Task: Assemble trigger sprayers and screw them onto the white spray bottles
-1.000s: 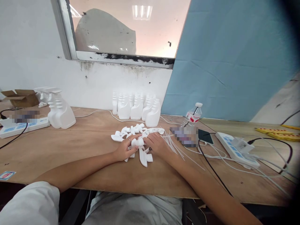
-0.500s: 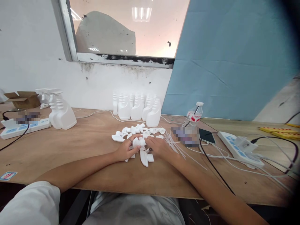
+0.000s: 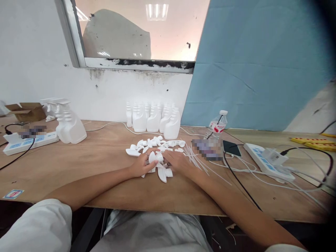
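My left hand [image 3: 139, 166] is closed around a white trigger spray head [image 3: 152, 157], thumb on its near side. My right hand [image 3: 177, 162] is right beside it, fingers bent in towards the same part. Whatever its fingertips grip is hidden and too small to name. Just in front of the hands, another white spray head [image 3: 162, 174] lies on the table. Behind them spreads a loose pile of white sprayer parts [image 3: 152, 141], partly covered by my fingers. Thin white dip tubes [image 3: 194, 158] lie scattered to the right of my right hand.
White bottles [image 3: 172, 125] stand along the wall, and bottles with spray heads [image 3: 70, 126] stand at left. A water bottle [image 3: 217, 126], a phone [image 3: 232, 148] and a power strip [image 3: 267, 163] with cables occupy the right. Another power strip [image 3: 34, 142] and a cardboard box [image 3: 27, 112] are far left.
The spray head in my left hand has turned, so its curved shell now points more upward and its round collar sits to the right. Both hands stay close together over the same spot.
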Demonstrator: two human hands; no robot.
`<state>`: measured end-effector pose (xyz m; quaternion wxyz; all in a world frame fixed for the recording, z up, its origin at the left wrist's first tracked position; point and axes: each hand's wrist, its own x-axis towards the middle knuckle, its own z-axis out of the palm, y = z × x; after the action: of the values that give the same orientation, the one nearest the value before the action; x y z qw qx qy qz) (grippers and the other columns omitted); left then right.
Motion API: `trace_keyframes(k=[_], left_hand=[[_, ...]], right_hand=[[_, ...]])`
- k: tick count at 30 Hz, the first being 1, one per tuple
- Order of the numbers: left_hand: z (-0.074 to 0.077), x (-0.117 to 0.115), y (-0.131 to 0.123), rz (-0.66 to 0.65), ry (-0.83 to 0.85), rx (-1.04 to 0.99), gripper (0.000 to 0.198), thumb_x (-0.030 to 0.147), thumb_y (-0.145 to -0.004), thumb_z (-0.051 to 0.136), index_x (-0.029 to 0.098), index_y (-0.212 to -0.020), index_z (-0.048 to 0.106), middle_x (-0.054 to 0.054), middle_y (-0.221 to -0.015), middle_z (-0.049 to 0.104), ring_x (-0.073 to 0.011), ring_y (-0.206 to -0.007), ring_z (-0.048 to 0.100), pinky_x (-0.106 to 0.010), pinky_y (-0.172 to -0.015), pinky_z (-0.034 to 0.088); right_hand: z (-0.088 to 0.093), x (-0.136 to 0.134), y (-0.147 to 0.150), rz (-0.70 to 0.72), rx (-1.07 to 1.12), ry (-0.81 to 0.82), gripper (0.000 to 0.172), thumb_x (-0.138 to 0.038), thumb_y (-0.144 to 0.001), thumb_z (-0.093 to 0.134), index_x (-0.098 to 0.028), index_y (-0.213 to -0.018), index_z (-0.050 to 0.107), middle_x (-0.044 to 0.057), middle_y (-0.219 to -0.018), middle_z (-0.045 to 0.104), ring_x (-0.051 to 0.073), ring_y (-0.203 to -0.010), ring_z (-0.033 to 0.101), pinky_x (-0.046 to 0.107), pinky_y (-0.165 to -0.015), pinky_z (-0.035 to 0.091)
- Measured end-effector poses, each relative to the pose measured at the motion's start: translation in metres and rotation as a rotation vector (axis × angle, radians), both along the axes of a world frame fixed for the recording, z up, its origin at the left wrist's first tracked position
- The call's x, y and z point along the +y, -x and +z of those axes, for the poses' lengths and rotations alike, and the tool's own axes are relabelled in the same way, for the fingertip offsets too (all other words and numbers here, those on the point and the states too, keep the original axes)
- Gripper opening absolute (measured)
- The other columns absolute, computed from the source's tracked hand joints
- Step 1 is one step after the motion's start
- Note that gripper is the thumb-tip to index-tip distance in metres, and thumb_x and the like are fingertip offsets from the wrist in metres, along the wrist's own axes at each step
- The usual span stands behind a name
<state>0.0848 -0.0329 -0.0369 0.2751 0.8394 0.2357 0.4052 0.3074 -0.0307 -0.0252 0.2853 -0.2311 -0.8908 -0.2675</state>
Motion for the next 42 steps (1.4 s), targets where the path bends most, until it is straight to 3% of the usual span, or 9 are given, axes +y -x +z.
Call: trace_keyframes(k=[5,15,18,23,26,32,35,39,42], left_hand=[[-0.001,0.001,0.000,-0.007,0.001,-0.010,0.042,0.038,-0.093,0.049,0.017,-0.129,0.042,-0.007,-0.102,0.060,-0.0209,-0.091,0.057,-0.032,-0.084,0.044],[0.001,0.001,-0.001,0.040,0.024,-0.029,0.037,0.040,-0.093,0.049,0.016,-0.121,0.048,-0.007,-0.104,0.059,-0.0217,-0.094,0.055,-0.030,-0.083,0.043],[0.000,0.001,-0.001,0.052,0.032,-0.024,0.036,0.040,-0.092,0.049,0.016,-0.119,0.050,-0.006,-0.101,0.060,-0.0213,-0.091,0.056,-0.030,-0.081,0.044],[-0.002,0.003,-0.002,0.040,0.045,-0.044,0.036,0.039,-0.090,0.052,0.018,-0.119,0.049,-0.006,-0.104,0.059,-0.0211,-0.093,0.056,-0.031,-0.084,0.044],[-0.003,0.006,-0.003,0.056,0.104,-0.147,0.032,0.038,-0.091,0.053,0.018,-0.116,0.050,-0.006,-0.107,0.057,-0.0210,-0.099,0.054,-0.032,-0.090,0.043],[-0.011,0.016,-0.007,-0.015,0.475,-0.474,0.038,0.042,-0.084,0.060,0.023,-0.114,0.046,-0.002,-0.097,0.058,-0.0185,-0.085,0.059,-0.029,-0.073,0.049],[-0.013,0.017,-0.008,-0.074,0.525,-0.510,0.038,0.042,-0.083,0.063,0.022,-0.112,0.047,-0.002,-0.090,0.059,-0.0179,-0.083,0.059,-0.027,-0.070,0.049],[-0.010,0.014,-0.008,-0.091,0.524,-0.500,0.038,0.042,-0.084,0.062,0.021,-0.111,0.046,-0.002,-0.092,0.058,-0.0149,-0.078,0.058,-0.027,-0.070,0.050],[-0.008,0.011,-0.006,-0.102,0.523,-0.494,0.038,0.042,-0.086,0.061,0.021,-0.113,0.044,-0.002,-0.091,0.057,-0.0145,-0.078,0.057,-0.027,-0.070,0.049]], right_hand=[[0.000,-0.001,0.000,0.033,0.010,-0.050,0.014,-0.016,-0.093,0.041,-0.015,-0.098,0.055,0.005,-0.077,0.060,0.017,-0.067,0.053,0.028,-0.058,0.034],[0.001,-0.003,-0.002,0.009,0.017,-0.141,0.015,-0.011,-0.091,0.050,-0.017,-0.080,0.058,-0.002,-0.061,0.051,0.012,-0.053,0.042,0.028,-0.052,0.026],[-0.002,-0.002,-0.005,-0.001,0.017,-0.153,0.014,-0.014,-0.092,0.050,-0.017,-0.084,0.061,-0.002,-0.059,0.052,0.011,-0.050,0.041,0.029,-0.050,0.024],[0.000,0.003,-0.013,-0.002,0.001,-0.109,0.021,-0.020,-0.094,0.049,-0.019,-0.108,0.065,-0.002,-0.058,0.055,0.011,-0.048,0.043,0.028,-0.049,0.024],[0.011,0.009,-0.020,-0.021,0.028,-0.055,0.021,-0.021,-0.095,0.047,-0.021,-0.104,0.067,0.001,-0.064,0.059,0.013,-0.055,0.050,0.028,-0.053,0.029],[0.045,0.017,-0.055,-0.114,0.368,0.195,0.029,-0.034,-0.098,0.042,-0.021,-0.093,0.067,0.006,-0.081,0.065,0.019,-0.075,0.058,0.031,-0.071,0.042],[0.057,0.017,-0.073,-0.099,0.630,0.314,0.033,-0.042,-0.097,0.043,-0.021,-0.088,0.066,0.005,-0.083,0.063,0.019,-0.080,0.058,0.031,-0.075,0.043],[0.063,0.022,-0.087,0.069,1.054,0.461,0.035,-0.049,-0.093,0.046,-0.021,-0.081,0.063,0.003,-0.078,0.059,0.018,-0.075,0.055,0.030,-0.070,0.043],[0.065,0.026,-0.091,0.247,1.195,0.562,0.035,-0.052,-0.088,0.048,-0.021,-0.076,0.061,0.003,-0.070,0.052,0.017,-0.065,0.048,0.031,-0.064,0.041]])
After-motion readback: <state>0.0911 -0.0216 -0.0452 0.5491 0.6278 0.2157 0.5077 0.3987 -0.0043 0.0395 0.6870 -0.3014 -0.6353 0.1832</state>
